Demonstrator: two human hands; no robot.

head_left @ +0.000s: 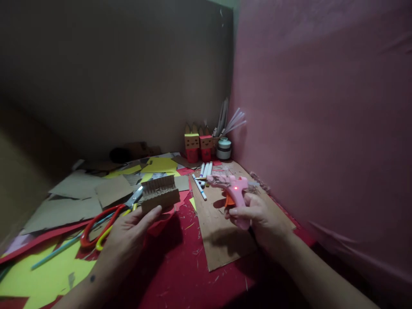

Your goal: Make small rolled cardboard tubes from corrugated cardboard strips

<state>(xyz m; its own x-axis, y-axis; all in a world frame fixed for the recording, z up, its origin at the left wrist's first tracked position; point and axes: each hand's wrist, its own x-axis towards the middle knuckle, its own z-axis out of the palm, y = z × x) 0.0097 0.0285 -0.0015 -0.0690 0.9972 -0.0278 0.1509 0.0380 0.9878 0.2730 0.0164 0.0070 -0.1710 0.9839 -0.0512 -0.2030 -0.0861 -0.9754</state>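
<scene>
My left hand grips a folded piece of corrugated cardboard by its lower edge, its ridged inner side facing up. In my right hand is a pink hot glue gun, a red light glowing on its body and its nozzle pointing left toward the cardboard piece. A gap separates the nozzle from the cardboard. My fingers wrap the glue gun's handle near the orange trigger. Beside my left hand lie scissors with red handles and a second, yellow handle.
Several markers lie on a flat cardboard sheet over the red table. Behind stand two small cardboard figures and a pale jar. Yellow paper and cardboard scraps cover the left. A pink wall borders the right.
</scene>
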